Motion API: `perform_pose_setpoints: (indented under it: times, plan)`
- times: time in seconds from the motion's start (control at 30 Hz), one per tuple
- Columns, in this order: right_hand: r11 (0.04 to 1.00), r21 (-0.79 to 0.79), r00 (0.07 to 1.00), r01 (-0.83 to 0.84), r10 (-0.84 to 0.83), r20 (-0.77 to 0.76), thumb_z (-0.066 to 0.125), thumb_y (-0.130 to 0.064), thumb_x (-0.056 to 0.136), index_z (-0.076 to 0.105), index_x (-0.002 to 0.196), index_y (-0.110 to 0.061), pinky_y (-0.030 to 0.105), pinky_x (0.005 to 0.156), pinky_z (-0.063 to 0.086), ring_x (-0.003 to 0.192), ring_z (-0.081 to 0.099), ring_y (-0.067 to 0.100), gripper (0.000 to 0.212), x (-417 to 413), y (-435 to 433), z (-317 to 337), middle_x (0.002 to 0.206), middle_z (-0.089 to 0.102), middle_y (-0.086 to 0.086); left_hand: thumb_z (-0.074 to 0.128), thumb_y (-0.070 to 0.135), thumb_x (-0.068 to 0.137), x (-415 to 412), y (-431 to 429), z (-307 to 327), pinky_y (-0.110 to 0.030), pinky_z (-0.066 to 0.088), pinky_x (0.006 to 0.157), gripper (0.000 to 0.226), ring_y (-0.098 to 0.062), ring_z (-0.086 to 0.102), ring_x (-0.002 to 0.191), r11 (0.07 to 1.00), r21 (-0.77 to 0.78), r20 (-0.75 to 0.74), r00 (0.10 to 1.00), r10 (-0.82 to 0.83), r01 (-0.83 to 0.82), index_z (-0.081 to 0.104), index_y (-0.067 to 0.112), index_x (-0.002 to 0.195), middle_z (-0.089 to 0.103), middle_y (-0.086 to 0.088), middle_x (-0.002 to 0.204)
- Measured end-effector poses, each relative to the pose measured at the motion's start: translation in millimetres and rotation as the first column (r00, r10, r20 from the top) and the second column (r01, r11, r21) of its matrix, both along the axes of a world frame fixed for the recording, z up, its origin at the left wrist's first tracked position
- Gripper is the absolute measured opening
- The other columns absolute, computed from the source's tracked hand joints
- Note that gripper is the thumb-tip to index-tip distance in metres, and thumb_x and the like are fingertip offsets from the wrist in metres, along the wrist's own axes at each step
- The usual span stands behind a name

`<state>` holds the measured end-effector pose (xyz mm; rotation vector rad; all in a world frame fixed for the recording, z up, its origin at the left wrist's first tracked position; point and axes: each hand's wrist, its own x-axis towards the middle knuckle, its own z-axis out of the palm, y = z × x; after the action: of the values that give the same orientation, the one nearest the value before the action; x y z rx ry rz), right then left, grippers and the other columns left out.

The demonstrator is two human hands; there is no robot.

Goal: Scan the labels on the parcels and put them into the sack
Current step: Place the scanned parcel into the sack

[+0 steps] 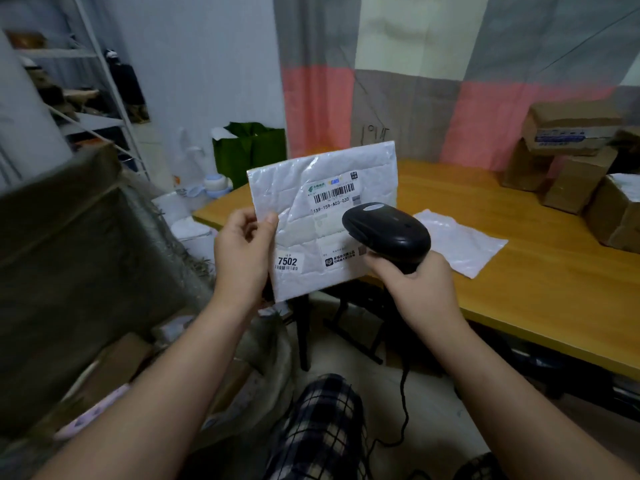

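Both hands were full: the left hand [242, 251] pinched the white padded parcel [325, 220] by its nine-o'clock edge, upright off the wooden table [519, 271] corner, while the right hand [419, 285] gripped the black scanner [388, 232] before the parcel's label [334, 195] — another flat white mailer [460, 240] lay on the table at three o'clock.

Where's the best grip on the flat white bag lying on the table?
Pinch the white bag at its near corner, coming from the front edge of the table. It lies flat and thin, so a top-down grasp likely finds nothing to close on; that corner sits closest to the edge.
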<state>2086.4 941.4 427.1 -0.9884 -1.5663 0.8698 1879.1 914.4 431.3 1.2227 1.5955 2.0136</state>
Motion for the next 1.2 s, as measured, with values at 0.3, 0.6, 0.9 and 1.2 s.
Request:
perform_pose_setpoints:
  times: [0.3,0.6,0.9,1.2]
  plan:
    - [0.916,-0.161,0.913,-0.369,0.389,0.121,0.078,-0.031,0.076,0.071,0.089,-0.026,0.024,0.07,0.049,0.081,0.065,0.005,0.016,-122,-58,-37,0.075,0.068,-0.013,0.06,0.018,0.093,-101,-153,-53,-0.009,0.044,0.064,0.003,0.007,0.056,0.072,0.897,-0.061,-0.2,0.886,0.419,-0.438,0.059,0.02,0.092,0.062,0.008,0.084]
    - [0.91,-0.175,0.862,-0.376,0.413,0.294,0.075,-0.037,0.075,0.062,0.079,-0.036,0.03,0.076,0.051,0.083,0.063,0.006,0.014,-186,-69,-63,0.079,0.068,-0.012,0.06,0.008,0.089,-172,-170,-54,-0.012,0.037,0.073,0.009,-0.006,0.048,0.086,0.773,-0.127,-0.544,0.695,0.47,-0.622,0.058,0.017,0.089,0.053,-0.001,0.093]
    - [0.925,-0.243,0.885,-0.292,0.358,0.298,0.076,-0.033,0.078,0.058,0.085,-0.038,0.013,0.059,0.04,0.071,0.056,-0.008,0.019,-193,-43,-87,0.073,0.062,-0.02,0.056,0.016,0.091,-199,-97,-111,-0.038,0.037,0.089,0.014,-0.029,0.048,0.104,0.604,-0.52,-0.718,0.692,0.074,-0.604,0.065,0.015,0.101,0.058,-0.009,0.108]
    - [0.953,-0.247,0.935,-0.178,0.242,0.26,0.076,-0.029,0.08,0.063,0.092,-0.027,0.016,0.059,0.04,0.074,0.057,-0.003,0.018,-153,-13,-87,0.075,0.062,-0.015,0.061,0.037,0.089,-141,-57,-106,-0.039,0.033,0.093,0.032,-0.031,0.045,0.112,0.684,-0.518,-0.741,0.669,-0.06,-0.513,0.061,0.022,0.117,0.055,-0.007,0.116]
